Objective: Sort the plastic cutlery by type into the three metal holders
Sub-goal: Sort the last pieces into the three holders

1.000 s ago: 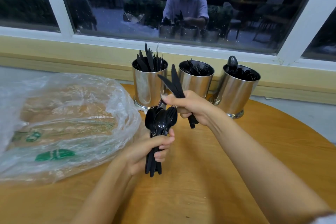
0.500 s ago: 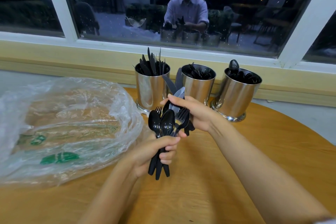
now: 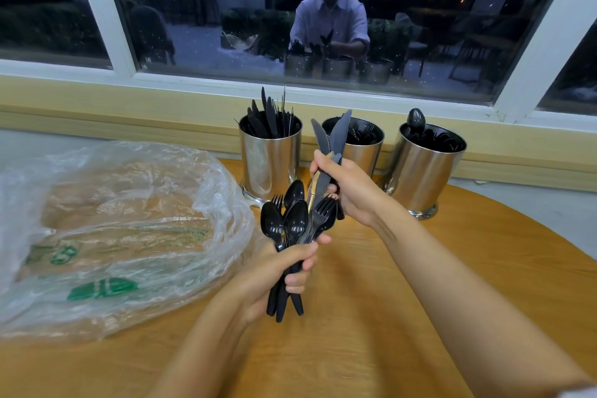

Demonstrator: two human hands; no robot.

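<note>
My left hand (image 3: 277,271) grips a bunch of black plastic spoons and forks (image 3: 295,223) by their handles, heads up, over the table. Just above and right of it, my right hand (image 3: 350,191) holds several black knives (image 3: 332,139) with blades pointing up. Three metal holders stand in a row by the window sill. The left holder (image 3: 269,161) has knives in it, the middle holder (image 3: 363,152) has forks, and the right holder (image 3: 423,171) has spoons.
A crumpled clear plastic bag (image 3: 113,229) with green print lies on the left of the round wooden table (image 3: 387,317). The window sill (image 3: 129,126) runs behind the holders. The glass reflects a person and the holders.
My right hand came down to the bunch in my left hand and now holds one more knife, blades raised again. The left hand has kept its place.
</note>
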